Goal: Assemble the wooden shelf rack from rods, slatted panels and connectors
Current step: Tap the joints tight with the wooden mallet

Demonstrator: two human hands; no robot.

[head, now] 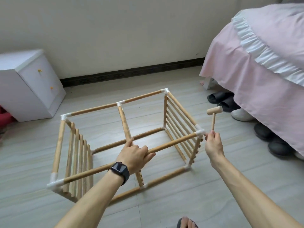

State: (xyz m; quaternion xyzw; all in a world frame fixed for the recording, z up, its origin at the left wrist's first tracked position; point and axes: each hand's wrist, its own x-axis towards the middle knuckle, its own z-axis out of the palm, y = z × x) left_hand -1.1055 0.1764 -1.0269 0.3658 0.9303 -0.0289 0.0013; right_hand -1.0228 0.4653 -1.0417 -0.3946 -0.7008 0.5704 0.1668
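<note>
Stretched well forward, the left hand curls around a pale wooden rod, while the right hand grips a small wooden mallet upright.

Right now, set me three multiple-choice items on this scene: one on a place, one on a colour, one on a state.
1. Where is the mallet?
A. On the floor
B. In the right hand, by the rack's right corner
C. On the cabinet

2. What colour are the connectors?
A. Black
B. Red
C. White

3. What is the left hand doing?
A. Gripping the rack's near top rod
B. Hanging free
C. Holding a slipper

Answers:
1 B: the right hand holds the mallet upright, head up, beside the corner connector.
2 C: every corner joint in view is white.
3 A: the left hand's fingers curl over the rod.
</note>
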